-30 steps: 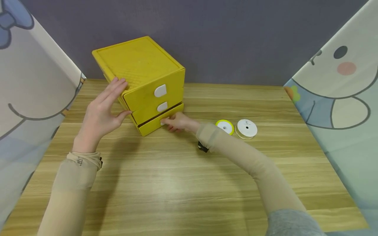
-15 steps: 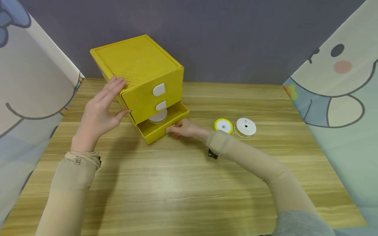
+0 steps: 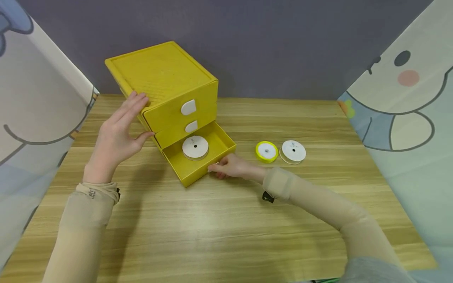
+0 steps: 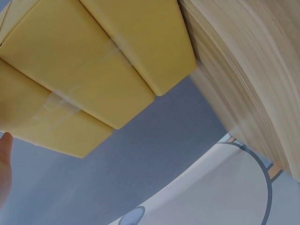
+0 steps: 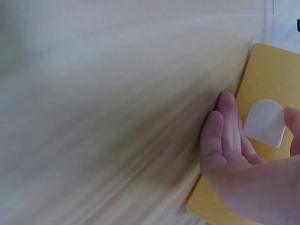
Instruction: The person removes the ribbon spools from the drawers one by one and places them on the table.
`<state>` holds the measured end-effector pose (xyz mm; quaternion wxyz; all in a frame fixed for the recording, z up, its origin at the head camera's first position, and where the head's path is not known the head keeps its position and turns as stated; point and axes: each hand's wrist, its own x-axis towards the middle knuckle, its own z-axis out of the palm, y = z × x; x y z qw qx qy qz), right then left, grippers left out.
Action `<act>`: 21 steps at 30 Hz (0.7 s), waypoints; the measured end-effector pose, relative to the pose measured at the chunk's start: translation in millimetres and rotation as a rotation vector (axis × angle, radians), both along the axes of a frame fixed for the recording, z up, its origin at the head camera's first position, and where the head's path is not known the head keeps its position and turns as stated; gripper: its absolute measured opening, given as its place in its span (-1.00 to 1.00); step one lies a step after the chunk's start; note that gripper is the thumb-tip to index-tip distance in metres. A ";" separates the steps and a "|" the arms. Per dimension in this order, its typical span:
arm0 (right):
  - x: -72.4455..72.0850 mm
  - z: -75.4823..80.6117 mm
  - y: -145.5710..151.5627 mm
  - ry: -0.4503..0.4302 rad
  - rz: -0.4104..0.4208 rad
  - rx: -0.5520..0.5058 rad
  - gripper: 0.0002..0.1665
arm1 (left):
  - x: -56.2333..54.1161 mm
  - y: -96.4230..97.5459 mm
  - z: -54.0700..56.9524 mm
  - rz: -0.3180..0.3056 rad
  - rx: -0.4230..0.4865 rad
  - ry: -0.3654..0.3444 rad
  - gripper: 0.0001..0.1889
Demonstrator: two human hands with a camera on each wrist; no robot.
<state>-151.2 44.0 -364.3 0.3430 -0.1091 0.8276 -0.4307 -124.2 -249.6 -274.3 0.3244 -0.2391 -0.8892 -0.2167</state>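
A yellow three-drawer cabinet stands at the back left of the table in the head view. Its bottom drawer is pulled out, and a white spool lies flat inside. My left hand rests on the cabinet's left front corner, fingers straight on the top edge and thumb lower at the side. In the left wrist view, the cabinet's side fills the upper left. At the drawer front, my right hand pinches the white drawer handle, which the right wrist view shows between thumb and fingers.
Right of the drawer, a yellow-rimmed spool and a white spool lie side by side on the wooden table. A dark grey wall rises behind, with cartoon-printed panels at both sides.
My right hand has drawn the bottom drawer out toward the front right, from a narrow gap to well extended, uncovering the white spool. My left hand has stayed on the cabinet's corner.
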 end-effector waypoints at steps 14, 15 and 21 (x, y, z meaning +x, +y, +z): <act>25.0 -0.5 18.3 0.003 0.043 0.042 -0.56 | 0.9 1.1 0.3 0.002 0.044 -0.011 -0.15; 25.4 1.1 19.3 0.011 0.063 0.048 -0.56 | 0.6 1.2 0.3 0.000 0.046 -0.010 -0.15; 21.7 21.2 27.0 0.049 0.241 0.119 -0.51 | 0.5 1.6 0.0 -0.004 0.042 -0.013 -0.14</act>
